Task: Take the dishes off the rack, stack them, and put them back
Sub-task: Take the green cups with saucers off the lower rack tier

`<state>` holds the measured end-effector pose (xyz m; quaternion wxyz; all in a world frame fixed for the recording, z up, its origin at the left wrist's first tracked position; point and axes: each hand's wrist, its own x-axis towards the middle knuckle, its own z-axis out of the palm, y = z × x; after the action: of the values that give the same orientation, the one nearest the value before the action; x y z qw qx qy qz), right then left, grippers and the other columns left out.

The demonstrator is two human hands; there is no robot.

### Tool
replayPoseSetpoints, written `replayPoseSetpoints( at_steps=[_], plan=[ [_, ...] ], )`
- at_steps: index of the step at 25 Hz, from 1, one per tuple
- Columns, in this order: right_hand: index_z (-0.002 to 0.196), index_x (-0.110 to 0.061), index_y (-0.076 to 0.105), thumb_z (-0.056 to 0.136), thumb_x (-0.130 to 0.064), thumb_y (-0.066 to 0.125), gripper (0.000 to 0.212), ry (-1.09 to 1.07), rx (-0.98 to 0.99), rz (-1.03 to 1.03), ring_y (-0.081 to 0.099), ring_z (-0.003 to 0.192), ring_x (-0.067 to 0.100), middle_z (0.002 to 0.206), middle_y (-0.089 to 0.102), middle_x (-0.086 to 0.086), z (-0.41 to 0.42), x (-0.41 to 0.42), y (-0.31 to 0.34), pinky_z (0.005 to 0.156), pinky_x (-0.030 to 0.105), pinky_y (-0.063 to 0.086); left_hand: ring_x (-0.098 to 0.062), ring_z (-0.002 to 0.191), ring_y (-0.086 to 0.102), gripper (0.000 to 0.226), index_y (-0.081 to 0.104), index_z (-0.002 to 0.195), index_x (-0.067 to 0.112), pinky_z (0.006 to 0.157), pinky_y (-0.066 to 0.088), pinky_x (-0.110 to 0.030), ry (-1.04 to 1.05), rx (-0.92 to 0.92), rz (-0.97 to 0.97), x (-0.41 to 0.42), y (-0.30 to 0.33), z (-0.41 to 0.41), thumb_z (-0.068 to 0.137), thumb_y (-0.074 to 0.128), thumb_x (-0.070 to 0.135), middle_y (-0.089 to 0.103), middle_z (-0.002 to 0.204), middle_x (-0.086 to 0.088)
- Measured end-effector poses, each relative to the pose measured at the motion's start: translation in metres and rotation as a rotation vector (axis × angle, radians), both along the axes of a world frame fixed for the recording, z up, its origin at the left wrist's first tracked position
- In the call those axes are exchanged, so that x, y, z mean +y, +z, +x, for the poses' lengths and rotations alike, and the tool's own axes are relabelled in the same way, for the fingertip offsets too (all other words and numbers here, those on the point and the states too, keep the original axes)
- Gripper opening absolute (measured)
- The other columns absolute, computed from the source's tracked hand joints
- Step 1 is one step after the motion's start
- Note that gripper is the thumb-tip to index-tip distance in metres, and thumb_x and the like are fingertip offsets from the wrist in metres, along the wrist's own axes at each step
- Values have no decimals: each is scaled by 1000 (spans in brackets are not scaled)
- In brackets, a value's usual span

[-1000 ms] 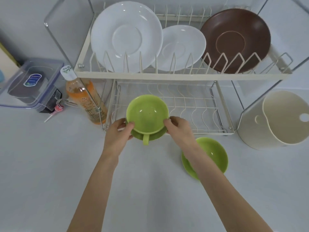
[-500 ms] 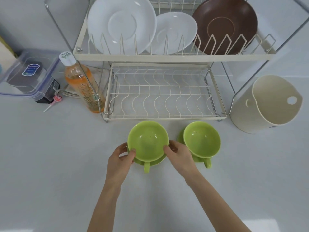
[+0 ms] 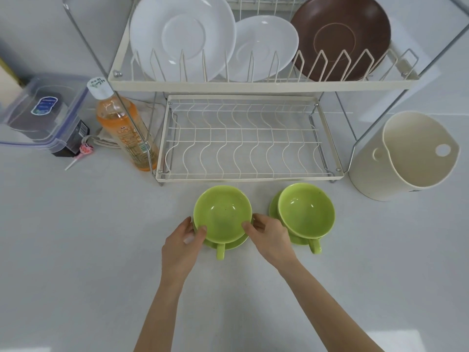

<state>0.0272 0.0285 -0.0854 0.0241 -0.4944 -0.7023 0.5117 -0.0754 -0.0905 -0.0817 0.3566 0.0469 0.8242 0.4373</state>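
Observation:
A green cup (image 3: 222,213) on its green saucer (image 3: 236,243) sits on the counter in front of the two-tier rack (image 3: 238,86). My left hand (image 3: 184,241) grips the saucer's left edge and my right hand (image 3: 269,236) grips its right edge. A second green cup (image 3: 305,210) on a saucer (image 3: 295,240) stands just to the right. The rack's upper tier holds a large white plate (image 3: 182,36), a small white plate (image 3: 264,49) and a brown plate (image 3: 340,36). The lower tier (image 3: 243,138) holds nothing.
An orange drink bottle (image 3: 124,128) stands left of the rack, with a clear lidded box (image 3: 43,110) and a lollipop (image 3: 83,151) further left. A cream plastic container (image 3: 411,153) stands right of the rack.
Both hands carried the green cup and saucer out of the rack's lower tier and down onto the counter, left of the second cup. The view also tilted down.

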Motion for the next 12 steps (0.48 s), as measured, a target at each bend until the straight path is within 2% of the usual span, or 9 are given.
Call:
replayPoseSetpoints(
  at_steps=[2,4,6,9,12],
  plan=[
    [107,5,61,87,-25,55,36,29,-11,29,61,105,33,109,68,22,-1,1,2,91,41,49,-13,101,56,8,56,94,28,86,35,-26,-42,52,-37,1,-1,-2,87,55,25,66,112,-1],
    [112,3,58,88,-27,54,39,75,-30,52,60,108,32,113,67,20,0,2,5,93,39,48,-18,113,57,34,55,119,16,90,36,-27,-91,97,-74,2,-2,-4,87,56,26,62,125,-5],
    [123,-3,52,90,-29,51,42,139,-48,89,56,114,29,121,63,15,3,3,10,95,35,44,-22,125,50,53,43,135,14,100,36,-31,-114,154,-100,3,2,-6,86,57,28,53,137,-7],
    [137,-16,40,91,-30,50,49,231,-12,166,46,128,21,138,52,4,8,6,25,100,25,35,-21,134,41,57,37,139,17,107,31,-34,-169,274,-118,5,14,-11,87,55,31,45,144,-6],
    [140,-19,36,91,-32,50,53,296,25,269,38,134,17,146,43,-2,11,16,45,99,18,28,-21,135,39,53,41,138,19,109,30,-34,-227,408,-88,11,38,-13,87,53,32,47,143,-4]
  ],
)
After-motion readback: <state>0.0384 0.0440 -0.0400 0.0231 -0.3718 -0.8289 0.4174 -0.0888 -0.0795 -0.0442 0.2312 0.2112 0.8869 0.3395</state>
